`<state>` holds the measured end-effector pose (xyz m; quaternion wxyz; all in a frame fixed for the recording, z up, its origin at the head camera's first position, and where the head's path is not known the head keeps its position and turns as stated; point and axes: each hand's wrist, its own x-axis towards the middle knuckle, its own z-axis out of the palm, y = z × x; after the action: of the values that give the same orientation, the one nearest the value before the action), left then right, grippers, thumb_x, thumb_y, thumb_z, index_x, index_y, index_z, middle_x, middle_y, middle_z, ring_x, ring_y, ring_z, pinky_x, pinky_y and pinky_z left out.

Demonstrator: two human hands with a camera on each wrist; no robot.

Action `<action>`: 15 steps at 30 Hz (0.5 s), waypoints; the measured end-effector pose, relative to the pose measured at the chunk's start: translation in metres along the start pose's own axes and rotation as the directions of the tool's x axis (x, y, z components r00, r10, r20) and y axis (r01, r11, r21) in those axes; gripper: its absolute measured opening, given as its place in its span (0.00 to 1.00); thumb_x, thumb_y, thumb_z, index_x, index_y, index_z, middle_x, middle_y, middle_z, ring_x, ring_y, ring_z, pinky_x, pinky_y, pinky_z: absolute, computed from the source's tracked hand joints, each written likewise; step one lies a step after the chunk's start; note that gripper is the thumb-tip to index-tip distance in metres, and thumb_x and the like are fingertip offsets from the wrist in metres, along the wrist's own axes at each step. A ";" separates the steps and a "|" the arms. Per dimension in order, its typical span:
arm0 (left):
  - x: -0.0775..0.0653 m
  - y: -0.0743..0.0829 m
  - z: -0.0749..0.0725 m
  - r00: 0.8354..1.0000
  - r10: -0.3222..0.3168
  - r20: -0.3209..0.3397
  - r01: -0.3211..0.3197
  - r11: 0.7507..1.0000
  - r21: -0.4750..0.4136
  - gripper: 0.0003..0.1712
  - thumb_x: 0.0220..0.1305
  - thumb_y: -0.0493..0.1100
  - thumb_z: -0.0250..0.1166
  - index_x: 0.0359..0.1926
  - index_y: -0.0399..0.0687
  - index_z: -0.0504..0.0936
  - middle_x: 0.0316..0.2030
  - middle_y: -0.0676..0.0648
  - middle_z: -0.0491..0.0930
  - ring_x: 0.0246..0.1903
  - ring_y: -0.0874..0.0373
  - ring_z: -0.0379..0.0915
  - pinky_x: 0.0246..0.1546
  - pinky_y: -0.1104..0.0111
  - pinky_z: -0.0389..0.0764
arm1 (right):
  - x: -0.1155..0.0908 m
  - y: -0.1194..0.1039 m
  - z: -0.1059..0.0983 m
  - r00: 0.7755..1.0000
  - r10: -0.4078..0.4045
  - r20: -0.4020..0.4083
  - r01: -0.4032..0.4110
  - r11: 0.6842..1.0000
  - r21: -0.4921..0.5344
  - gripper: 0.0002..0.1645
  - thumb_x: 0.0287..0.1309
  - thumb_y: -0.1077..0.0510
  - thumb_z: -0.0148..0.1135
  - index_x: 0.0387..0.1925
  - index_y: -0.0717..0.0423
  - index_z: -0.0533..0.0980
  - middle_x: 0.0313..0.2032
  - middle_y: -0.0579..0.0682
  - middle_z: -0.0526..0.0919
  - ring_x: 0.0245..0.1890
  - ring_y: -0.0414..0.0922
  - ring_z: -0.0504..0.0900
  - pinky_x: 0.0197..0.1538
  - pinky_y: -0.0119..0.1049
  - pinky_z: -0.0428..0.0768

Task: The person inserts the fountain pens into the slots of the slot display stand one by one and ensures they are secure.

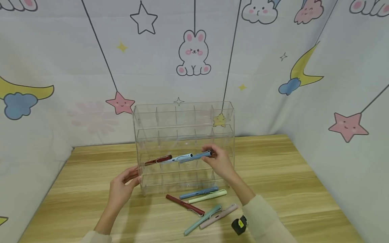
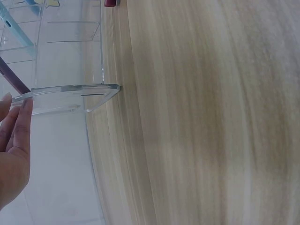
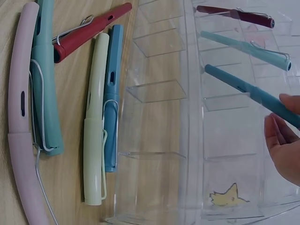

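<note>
A clear acrylic pen organizer (image 1: pixel 186 172) with tiered compartments stands on the table. My left hand (image 1: pixel 121 187) grips its left side panel, the thumb and fingers at the edge (image 2: pixel 70 89). My right hand (image 1: pixel 220 162) pinches the capped end of a blue pen (image 3: pixel 253 91), whose other end reaches into a middle-tier compartment. Left of that pen, a light blue pen (image 1: pixel 182 157) and a dark red pen (image 1: pixel 158 160) lean in the same tier, clips up.
In front of the organizer lie another blue pen (image 1: pixel 199 192), a pale green pen (image 1: pixel 208 196), another dark red pen (image 1: pixel 184 205), a teal pen (image 1: pixel 202 220) and a pink pen (image 1: pixel 218 216). A small black object (image 1: pixel 238 226) sits by the right sleeve. A printed curtain (image 1: pixel 152 67) hangs behind.
</note>
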<state>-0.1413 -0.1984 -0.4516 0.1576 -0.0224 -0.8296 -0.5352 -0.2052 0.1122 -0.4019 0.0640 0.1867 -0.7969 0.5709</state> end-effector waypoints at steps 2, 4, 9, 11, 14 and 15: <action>0.000 0.001 0.000 1.000 -0.002 0.000 0.002 1.000 -0.003 0.20 0.53 0.25 0.63 0.50 0.32 0.76 0.40 0.34 0.79 0.36 0.72 0.74 0.33 0.79 0.80 | -0.001 -0.002 -0.003 1.000 0.022 0.022 -0.022 1.000 0.005 0.18 0.50 0.71 0.64 0.45 0.68 0.74 0.40 0.59 0.78 0.39 0.50 0.77 0.40 0.32 0.81; 0.000 0.001 0.000 1.000 -0.003 0.001 0.003 1.000 -0.004 0.20 0.53 0.25 0.63 0.50 0.32 0.76 0.40 0.34 0.79 0.36 0.72 0.74 0.33 0.79 0.80 | -0.002 -0.004 -0.007 0.998 0.045 0.041 -0.045 0.999 -0.002 0.19 0.51 0.68 0.64 0.46 0.66 0.73 0.42 0.59 0.77 0.40 0.50 0.76 0.41 0.32 0.80; 0.000 0.002 0.000 1.000 0.002 0.006 -0.002 1.000 -0.003 0.20 0.54 0.26 0.63 0.50 0.32 0.76 0.41 0.35 0.79 0.37 0.72 0.74 0.33 0.79 0.80 | -0.004 -0.008 -0.016 0.996 0.086 0.018 -0.085 0.994 -0.067 0.18 0.56 0.61 0.62 0.46 0.67 0.73 0.40 0.58 0.77 0.40 0.49 0.74 0.41 0.31 0.77; -0.001 0.002 0.000 1.000 0.006 0.007 -0.006 1.000 -0.002 0.20 0.54 0.27 0.63 0.50 0.33 0.76 0.41 0.35 0.79 0.37 0.72 0.74 0.33 0.79 0.80 | -0.004 -0.008 -0.019 0.996 0.093 -0.005 -0.093 0.991 -0.096 0.15 0.57 0.60 0.61 0.42 0.67 0.74 0.35 0.56 0.78 0.35 0.48 0.74 0.37 0.31 0.76; -0.001 0.002 -0.001 1.000 0.014 0.009 -0.014 1.000 0.002 0.20 0.55 0.28 0.63 0.51 0.33 0.76 0.41 0.35 0.79 0.37 0.72 0.74 0.33 0.79 0.80 | -0.006 -0.009 -0.021 0.995 0.094 -0.021 -0.096 0.986 -0.133 0.11 0.58 0.59 0.60 0.35 0.67 0.76 0.28 0.55 0.77 0.28 0.45 0.72 0.29 0.29 0.74; -0.001 0.001 -0.001 1.000 0.017 0.009 -0.017 1.000 0.005 0.20 0.55 0.29 0.64 0.51 0.33 0.76 0.41 0.35 0.79 0.37 0.72 0.74 0.33 0.79 0.80 | -0.007 -0.009 -0.021 0.996 0.093 -0.019 -0.094 0.985 -0.143 0.11 0.58 0.58 0.60 0.33 0.66 0.76 0.26 0.54 0.77 0.26 0.44 0.72 0.27 0.28 0.73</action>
<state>-0.1403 -0.1982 -0.4503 0.1585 -0.0312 -0.8314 -0.5317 -0.1981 0.1309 -0.3888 0.0551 0.1406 -0.8434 0.5156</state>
